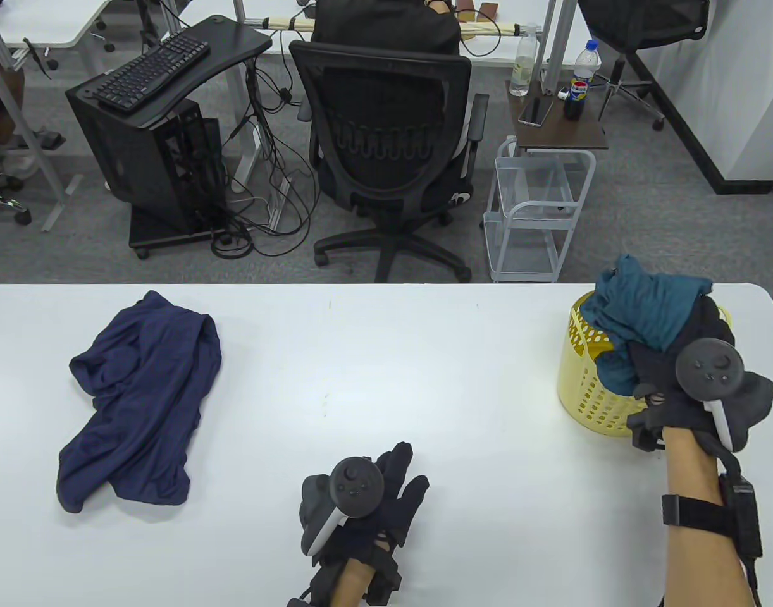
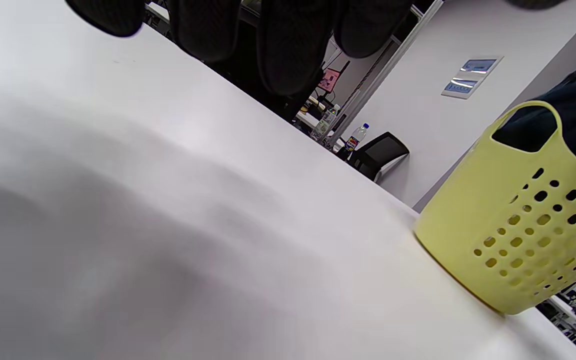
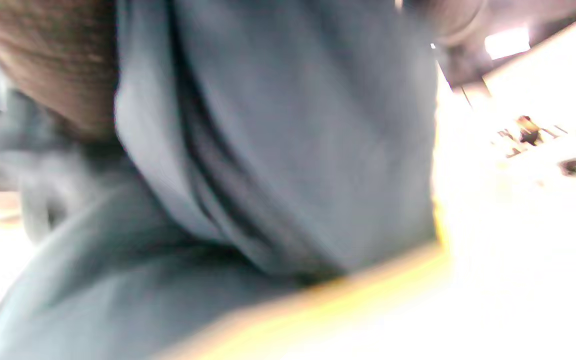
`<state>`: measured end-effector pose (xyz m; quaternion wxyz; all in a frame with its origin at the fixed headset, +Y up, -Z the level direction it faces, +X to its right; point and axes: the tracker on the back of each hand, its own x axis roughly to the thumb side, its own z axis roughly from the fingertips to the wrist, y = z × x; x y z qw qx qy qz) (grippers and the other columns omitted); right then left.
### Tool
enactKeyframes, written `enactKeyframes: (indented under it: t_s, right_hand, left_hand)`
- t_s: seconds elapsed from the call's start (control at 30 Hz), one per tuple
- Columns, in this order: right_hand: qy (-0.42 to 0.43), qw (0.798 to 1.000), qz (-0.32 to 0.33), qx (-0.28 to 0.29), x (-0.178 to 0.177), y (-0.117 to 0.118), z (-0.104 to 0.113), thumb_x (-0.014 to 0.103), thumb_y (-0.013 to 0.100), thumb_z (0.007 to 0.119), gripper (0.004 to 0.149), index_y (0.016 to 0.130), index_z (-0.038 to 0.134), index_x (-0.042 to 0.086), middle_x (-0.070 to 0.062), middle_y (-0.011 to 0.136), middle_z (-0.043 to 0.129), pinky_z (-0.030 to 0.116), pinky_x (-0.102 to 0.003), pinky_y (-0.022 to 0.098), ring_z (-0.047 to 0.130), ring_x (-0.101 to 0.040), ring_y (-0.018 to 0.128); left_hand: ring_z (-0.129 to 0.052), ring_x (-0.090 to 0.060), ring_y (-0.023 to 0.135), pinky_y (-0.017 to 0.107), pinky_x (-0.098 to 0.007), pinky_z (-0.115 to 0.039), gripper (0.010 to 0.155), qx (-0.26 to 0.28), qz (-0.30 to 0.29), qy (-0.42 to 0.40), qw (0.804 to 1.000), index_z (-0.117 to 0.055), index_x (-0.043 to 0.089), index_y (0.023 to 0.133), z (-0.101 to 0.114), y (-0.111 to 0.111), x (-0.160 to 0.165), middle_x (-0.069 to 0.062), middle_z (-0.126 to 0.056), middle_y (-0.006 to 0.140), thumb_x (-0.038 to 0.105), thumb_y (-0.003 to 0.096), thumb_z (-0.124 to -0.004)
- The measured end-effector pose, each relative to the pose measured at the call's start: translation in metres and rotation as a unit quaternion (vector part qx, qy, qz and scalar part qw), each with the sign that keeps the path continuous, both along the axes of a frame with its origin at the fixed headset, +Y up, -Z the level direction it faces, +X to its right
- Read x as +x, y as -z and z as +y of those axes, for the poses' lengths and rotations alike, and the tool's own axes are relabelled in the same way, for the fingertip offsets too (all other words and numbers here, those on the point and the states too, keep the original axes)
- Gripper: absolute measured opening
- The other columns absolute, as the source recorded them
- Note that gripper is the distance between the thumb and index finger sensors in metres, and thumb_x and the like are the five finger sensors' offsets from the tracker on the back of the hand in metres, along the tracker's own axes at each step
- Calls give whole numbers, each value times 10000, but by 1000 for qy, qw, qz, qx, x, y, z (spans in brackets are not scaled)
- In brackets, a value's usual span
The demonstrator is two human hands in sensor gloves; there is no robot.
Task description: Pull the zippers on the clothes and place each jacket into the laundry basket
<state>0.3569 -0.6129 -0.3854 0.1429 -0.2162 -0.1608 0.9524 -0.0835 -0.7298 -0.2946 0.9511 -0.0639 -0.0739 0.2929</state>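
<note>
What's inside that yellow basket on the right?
The yellow basket is stuffed with a teal jacket heaped above its rim, and dark grey clothing under the right hand. Anything deeper is covered.

Beyond the white table (image 1: 386, 354), a black office chair (image 1: 386, 145) stands on grey carpet (image 1: 646, 215).

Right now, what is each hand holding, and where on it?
Left hand holds nothing. Right hand is on the dark jacket over the basket; exact hold hidden.
</note>
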Motion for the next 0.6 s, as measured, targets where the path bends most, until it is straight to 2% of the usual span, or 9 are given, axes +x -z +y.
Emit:
enactKeyframes:
  t_s: [0.03, 0.1, 0.13, 0.17, 0.3, 0.47, 0.6]
  right_hand:
    - [-6, 1000, -9, -12, 1, 0, -5, 603, 480, 801, 829, 1127, 348, 352, -26, 1235, 388, 451, -682, 721, 453, -477, 1084]
    - [25, 998, 9, 59, 0, -2, -17, 525, 505, 802, 685, 1104, 526, 341, -47, 1207, 521, 470, -696, 700, 535, -488, 1055]
    - [42, 996, 20, 73, -2, -3, -20, 492, 515, 804, 640, 1091, 575, 332, -53, 1194, 563, 460, -703, 697, 557, -491, 1045]
    - [51, 996, 26, 74, -5, -5, -23, 489, 521, 794, 618, 1085, 591, 338, -49, 1188, 581, 460, -703, 698, 568, -486, 1042]
    - [15, 996, 58, 62, -18, -17, -23, 503, 522, 788, 598, 1074, 625, 341, -39, 1178, 622, 484, -698, 695, 589, -483, 1037]
    - [12, 994, 83, 68, -40, -35, -4, 512, 521, 785, 608, 1078, 625, 329, -43, 1179, 624, 494, -700, 692, 595, -489, 1033]
    - [14, 988, 113, 104, -63, -55, 25, 517, 524, 780, 615, 1084, 616, 321, -42, 1183, 619, 493, -701, 693, 588, -491, 1038]
  left_hand:
    - [-629, -449, 981, 632, -672, -546, 751, 0, 2, 3, 1000, -606, 321, 1049, 0, 0, -1, -72, -751, 1082, 707, 406, -578]
    - [-645, -445, 974, 631, -668, -553, 745, 1, 9, 1, 1000, -621, 322, 1044, 0, 2, -5, -42, -773, 1070, 703, 406, -579]
    - [-653, -446, 970, 630, -667, -556, 745, -1, 11, -2, 1000, -626, 320, 1042, 0, 3, -6, -40, -782, 1064, 702, 405, -580]
    - [-658, -443, 968, 629, -667, -557, 742, -3, 14, -6, 1000, -630, 319, 1040, -1, 3, -7, -74, -785, 1060, 700, 406, -580]
    - [-664, -444, 963, 628, -665, -560, 733, -9, 17, 2, 1000, -644, 321, 1035, -5, 5, -7, -43, -793, 1055, 694, 407, -585]
    - [-679, -441, 956, 624, -663, -570, 729, 6, 17, 14, 1000, -660, 318, 1027, -3, 2, -8, -68, -806, 1045, 691, 406, -587]
    - [-681, -438, 956, 624, -661, -573, 727, 14, 17, 9, 1000, -660, 316, 1026, -1, 1, -9, -67, -805, 1044, 689, 406, -587]
